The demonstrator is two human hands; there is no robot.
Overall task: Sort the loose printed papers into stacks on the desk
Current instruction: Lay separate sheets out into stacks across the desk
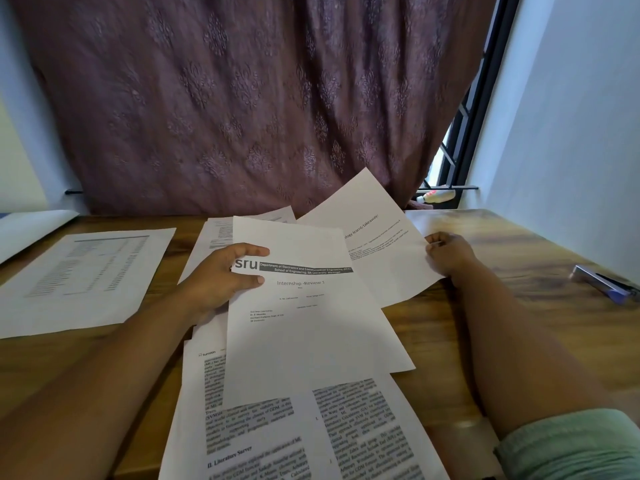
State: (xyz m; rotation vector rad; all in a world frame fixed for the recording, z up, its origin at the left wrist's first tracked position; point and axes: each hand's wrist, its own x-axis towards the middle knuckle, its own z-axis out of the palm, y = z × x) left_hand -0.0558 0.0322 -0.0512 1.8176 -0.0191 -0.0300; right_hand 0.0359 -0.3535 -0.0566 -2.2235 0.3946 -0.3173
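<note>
The "Internship -Review 1" sheet [311, 306] is gripped at its left edge by the left hand [221, 278], thumb curled over the "sru" logo, fingers hidden beneath, and is held raised over the loose pile at the middle of the wooden counter [502, 251]. To the right of that sheet, a tilted page [381, 244] reading "…ology learnt/takeaway/" is pinched at its right edge by the right hand [448, 252], forearm stretched forward. Below the sheet, a two-column page [294, 431] headed "turnitin", with "II. Literature Survey", is partly covered and cut off by the frame. Left of the sheet, a separate blurred page [83, 278] lies flat, its text unreadable. Far right, a pen [604, 282] is seen blurred.
</note>
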